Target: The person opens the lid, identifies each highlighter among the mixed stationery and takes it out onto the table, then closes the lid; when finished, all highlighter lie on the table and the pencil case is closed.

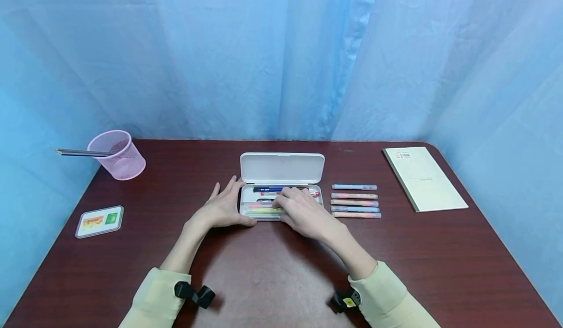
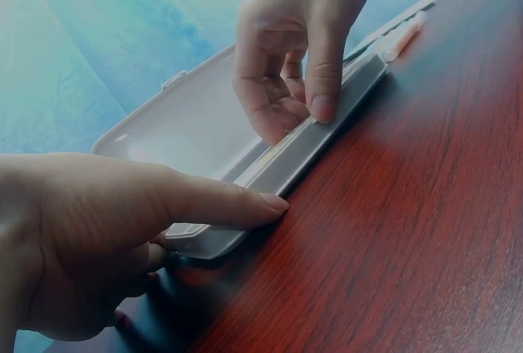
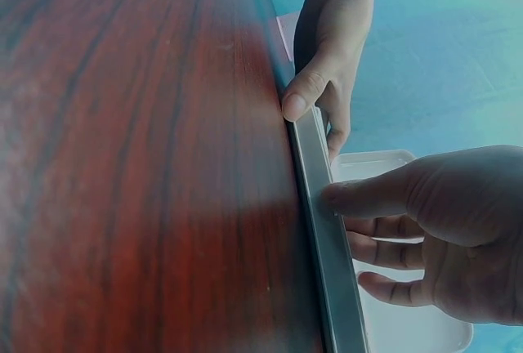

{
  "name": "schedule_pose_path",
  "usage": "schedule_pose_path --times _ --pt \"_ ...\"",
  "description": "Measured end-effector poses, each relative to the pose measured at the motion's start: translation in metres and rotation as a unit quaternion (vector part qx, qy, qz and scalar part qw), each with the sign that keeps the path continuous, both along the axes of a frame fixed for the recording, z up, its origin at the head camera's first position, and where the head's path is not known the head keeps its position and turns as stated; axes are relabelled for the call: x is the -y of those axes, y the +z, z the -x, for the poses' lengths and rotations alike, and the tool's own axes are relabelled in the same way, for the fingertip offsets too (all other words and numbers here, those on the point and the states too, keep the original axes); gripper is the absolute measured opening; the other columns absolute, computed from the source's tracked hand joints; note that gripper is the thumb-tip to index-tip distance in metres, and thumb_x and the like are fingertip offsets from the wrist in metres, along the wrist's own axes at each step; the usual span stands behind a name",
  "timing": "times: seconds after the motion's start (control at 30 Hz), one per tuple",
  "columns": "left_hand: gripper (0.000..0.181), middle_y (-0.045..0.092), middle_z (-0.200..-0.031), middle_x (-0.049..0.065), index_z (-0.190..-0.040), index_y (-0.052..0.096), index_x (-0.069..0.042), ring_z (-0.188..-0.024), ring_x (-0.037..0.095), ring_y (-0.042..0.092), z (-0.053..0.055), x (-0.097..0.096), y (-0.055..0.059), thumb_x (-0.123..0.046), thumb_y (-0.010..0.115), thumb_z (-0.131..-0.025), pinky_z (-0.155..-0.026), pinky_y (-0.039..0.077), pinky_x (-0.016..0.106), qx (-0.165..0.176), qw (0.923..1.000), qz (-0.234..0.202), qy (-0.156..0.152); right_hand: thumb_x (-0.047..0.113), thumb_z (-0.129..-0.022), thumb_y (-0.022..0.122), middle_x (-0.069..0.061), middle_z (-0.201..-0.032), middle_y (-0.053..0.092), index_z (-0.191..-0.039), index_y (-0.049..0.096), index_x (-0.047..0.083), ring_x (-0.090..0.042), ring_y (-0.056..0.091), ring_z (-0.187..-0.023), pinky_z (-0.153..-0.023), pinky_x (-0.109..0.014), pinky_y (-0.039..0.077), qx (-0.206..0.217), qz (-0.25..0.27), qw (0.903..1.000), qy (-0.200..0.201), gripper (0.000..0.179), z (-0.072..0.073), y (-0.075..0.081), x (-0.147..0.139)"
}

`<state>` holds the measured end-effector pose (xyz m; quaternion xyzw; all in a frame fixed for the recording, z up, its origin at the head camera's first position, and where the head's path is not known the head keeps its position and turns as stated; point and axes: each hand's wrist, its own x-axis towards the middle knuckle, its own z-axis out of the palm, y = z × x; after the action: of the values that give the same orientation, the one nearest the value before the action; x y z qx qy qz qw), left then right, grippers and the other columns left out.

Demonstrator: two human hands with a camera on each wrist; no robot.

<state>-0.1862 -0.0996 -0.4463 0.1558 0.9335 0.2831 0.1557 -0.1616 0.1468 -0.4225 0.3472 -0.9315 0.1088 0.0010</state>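
Note:
A white pencil case (image 1: 281,168) lies with its lid raised at the back. Inside are a blue pen (image 1: 266,189), a red-tipped pen and pale yellow and pink highlighters (image 1: 263,210). My left hand (image 1: 223,208) holds the case's left end, its thumb along the front wall and its other fingers at the end. My right hand (image 1: 308,212) reaches into the case from the front right. In the left wrist view, the thumb of the right hand (image 2: 298,34) rests at the front rim while bent fingers dip inside. I cannot tell whether these fingers pinch a pen.
Several pastel pens (image 1: 355,203) lie in a row right of the case. A cream notepad (image 1: 424,177) is at the far right. On the left stand a pink mesh cup (image 1: 127,162) with dark sticks (image 1: 83,152) and a small flat box (image 1: 99,222) with orange and green patches.

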Motion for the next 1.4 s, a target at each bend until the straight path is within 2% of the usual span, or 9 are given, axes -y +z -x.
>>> schedule_pose_path --times 0.57,0.73,0.97,1.23,1.4 --pt "0.108 0.023 -0.171 0.019 -0.156 0.031 -0.005 -0.162 0.036 0.012 -0.0013 -0.0001 0.0024 -0.046 0.087 -0.074 -0.131 0.001 0.063 0.003 1.0000 0.002 0.002 0.016 -0.091 0.078 0.000 -0.104 0.068 -0.112 0.074 0.017 -0.020 0.066 -0.101 -0.087 -0.041 0.054 -0.019 0.024 0.9994 0.016 0.021 0.0016 -0.0029 -0.0027" --pt "0.107 0.022 -0.171 0.018 -0.156 0.032 -0.006 -0.162 0.036 0.011 -0.0016 -0.0007 0.0014 -0.046 0.087 -0.074 -0.131 0.001 0.063 0.004 1.0000 -0.002 0.002 0.015 -0.089 0.080 0.002 -0.102 0.067 -0.110 0.073 0.018 -0.018 0.067 -0.092 -0.083 -0.038 0.055 -0.013 0.032 0.9992 0.022 0.022 0.0021 -0.0037 -0.0031" --pt "0.107 0.022 -0.171 0.019 -0.156 0.031 -0.006 -0.162 0.036 0.012 -0.0013 -0.0002 0.0014 -0.047 0.087 -0.074 -0.131 0.001 0.062 0.003 1.0000 0.003 0.003 0.013 -0.089 0.079 0.005 -0.100 0.069 -0.107 0.072 0.020 -0.017 0.067 -0.092 -0.080 -0.039 0.051 -0.014 0.035 0.9989 0.028 0.020 0.0032 -0.0049 -0.0036" --pt "0.108 0.022 -0.171 0.019 -0.157 0.030 -0.005 -0.162 0.036 0.013 -0.0018 0.0008 0.0005 -0.047 0.087 -0.075 -0.131 0.001 0.063 0.003 1.0000 0.003 0.004 0.013 -0.090 0.078 0.005 -0.101 0.070 -0.107 0.072 0.019 -0.016 0.067 -0.091 -0.082 -0.037 0.055 -0.003 0.043 0.9985 0.032 0.019 0.0034 -0.0031 -0.0042" --pt "0.109 0.022 -0.171 0.019 -0.157 0.030 -0.005 -0.162 0.036 0.014 -0.0018 0.0002 0.0005 -0.047 0.087 -0.074 -0.131 0.001 0.063 0.002 1.0000 0.001 0.005 0.015 -0.091 0.077 0.005 -0.100 0.070 -0.105 0.073 0.020 -0.014 0.065 -0.085 -0.078 -0.035 0.053 -0.001 0.043 0.9986 0.030 0.016 0.0043 -0.0021 -0.0062"
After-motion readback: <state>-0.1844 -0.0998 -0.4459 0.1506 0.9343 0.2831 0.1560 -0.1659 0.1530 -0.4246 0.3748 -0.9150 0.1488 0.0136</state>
